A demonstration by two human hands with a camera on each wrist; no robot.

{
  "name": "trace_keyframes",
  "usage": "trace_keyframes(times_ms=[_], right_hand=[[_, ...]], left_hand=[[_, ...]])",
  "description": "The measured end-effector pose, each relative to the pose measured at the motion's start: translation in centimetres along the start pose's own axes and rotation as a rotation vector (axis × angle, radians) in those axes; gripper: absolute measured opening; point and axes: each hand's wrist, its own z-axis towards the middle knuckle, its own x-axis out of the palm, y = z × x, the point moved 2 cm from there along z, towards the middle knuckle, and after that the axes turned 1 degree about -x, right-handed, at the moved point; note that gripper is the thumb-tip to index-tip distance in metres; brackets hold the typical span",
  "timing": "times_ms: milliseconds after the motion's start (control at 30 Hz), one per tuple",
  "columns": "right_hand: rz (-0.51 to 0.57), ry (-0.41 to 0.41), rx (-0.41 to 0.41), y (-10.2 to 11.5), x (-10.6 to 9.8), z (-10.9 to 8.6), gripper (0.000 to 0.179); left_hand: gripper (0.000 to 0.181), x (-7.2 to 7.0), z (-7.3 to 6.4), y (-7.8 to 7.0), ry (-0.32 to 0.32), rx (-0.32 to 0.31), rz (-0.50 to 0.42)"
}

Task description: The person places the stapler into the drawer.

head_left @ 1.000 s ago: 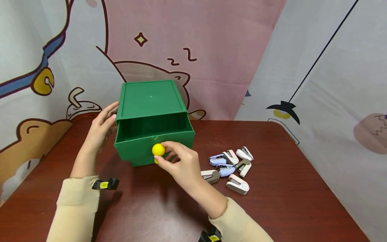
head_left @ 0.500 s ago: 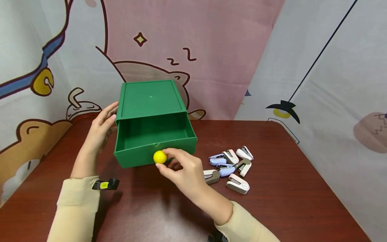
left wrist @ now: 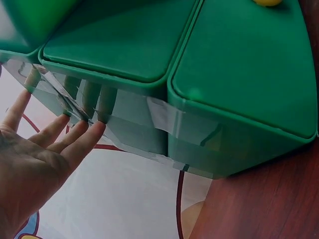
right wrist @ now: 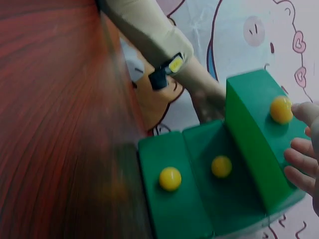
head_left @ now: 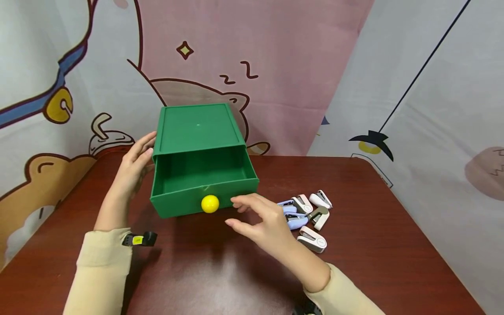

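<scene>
A green drawer unit point(head_left: 198, 127) stands on the table with its top drawer point(head_left: 177, 204) pulled out, and a round yellow knob point(head_left: 210, 204) sits on the drawer's front. The right wrist view shows two lower drawers, each with a yellow knob point(right wrist: 170, 179), closed beneath it. My left hand point(head_left: 131, 170) lies along the unit's left side; in the left wrist view its straight fingertips touch the taped side wall point(left wrist: 134, 117). To the right of the top knob, my right hand point(head_left: 269, 221) holds nothing, thumb and fingers spread apart. The drawer's inside point(head_left: 201, 168) shows bare green.
Several small staplers point(head_left: 312, 239) in white, pink, blue and grey lie in a cluster on the brown table point(head_left: 378, 245), right of the unit and partly behind my right hand. A printed cartoon cloth point(head_left: 283, 78) hangs behind the table.
The top drawer has slid further out toward me with my right hand pinching its knob. Then the right hand let go and moved right. My left hand has stayed on the unit's side.
</scene>
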Motion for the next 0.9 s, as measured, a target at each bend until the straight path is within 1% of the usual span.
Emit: trace_keyframes(times_ms=[167, 267, 333, 533, 767, 900], right_hand=[[-0.007, 0.016, -0.010, -1.1, -2.0, -1.1, 0.029], [-0.026, 0.038, 0.019, -1.8, -3.2, -1.8, 0.029], [-0.036, 0.070, 0.052, -2.3, -3.9, -2.3, 0.032], [-0.052, 0.218, 0.185, -4.0, -5.5, -3.9, 0.047], [-0.048, 0.402, 0.402, -6.0, -6.3, -6.3, 0.053], [-0.038, 0.470, 0.475, -7.1, -6.6, -7.4, 0.057]], left_hand=[[0.047, 0.0, 0.0, 0.0, 0.008, 0.000, 0.016], [0.047, 0.0, 0.0, 0.0, 0.009, -0.001, 0.018], [0.047, 0.0, 0.0, 0.0, 0.008, 0.000, 0.019], [0.047, 0.0, 0.0, 0.1, 0.006, 0.004, 0.016], [0.047, -0.1, 0.0, 0.2, 0.008, 0.005, 0.008], [0.047, -0.1, 0.0, 0.2, 0.006, 0.005, 0.007]])
